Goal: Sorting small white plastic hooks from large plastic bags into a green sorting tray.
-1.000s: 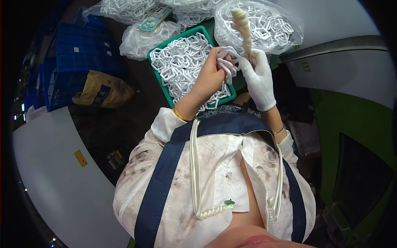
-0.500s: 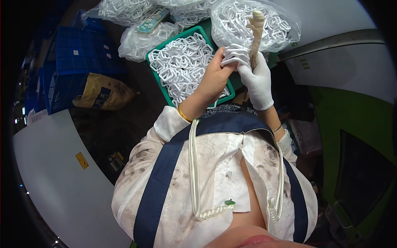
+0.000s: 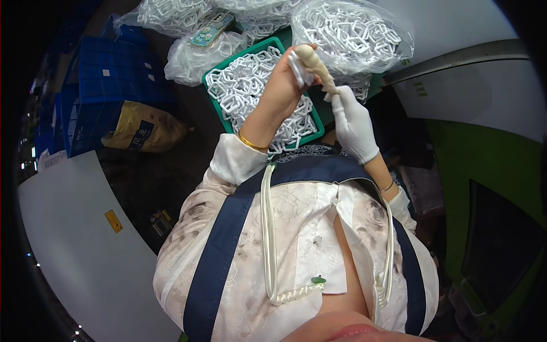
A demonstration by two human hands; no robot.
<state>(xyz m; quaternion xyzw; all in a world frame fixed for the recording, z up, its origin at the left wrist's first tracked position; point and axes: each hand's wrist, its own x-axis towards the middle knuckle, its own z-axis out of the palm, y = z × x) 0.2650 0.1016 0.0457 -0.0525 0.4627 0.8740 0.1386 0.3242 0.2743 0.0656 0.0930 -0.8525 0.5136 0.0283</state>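
My bare left hand, with a gold bangle at the wrist, is closed around a few white plastic links, blurred by motion. My right hand, in a white knit glove, pinches the lower end of a long, knobby, cream-coloured piece with a rounded tip. That piece leans up and left, its upper part right beside the links and the left fingers. Whether it touches them I cannot tell. Under the left hand stands a green tray heaped with loose white links.
Clear plastic bags of white links stand behind the tray. A patterned phone case rests on one bag. Blue crates and a brown paper sack are at the left. Pale machine panels flank both sides.
The left hand has risen and turned with its links. The cream piece has tipped from upright to leaning left toward that hand, and the right hand has dropped slightly.
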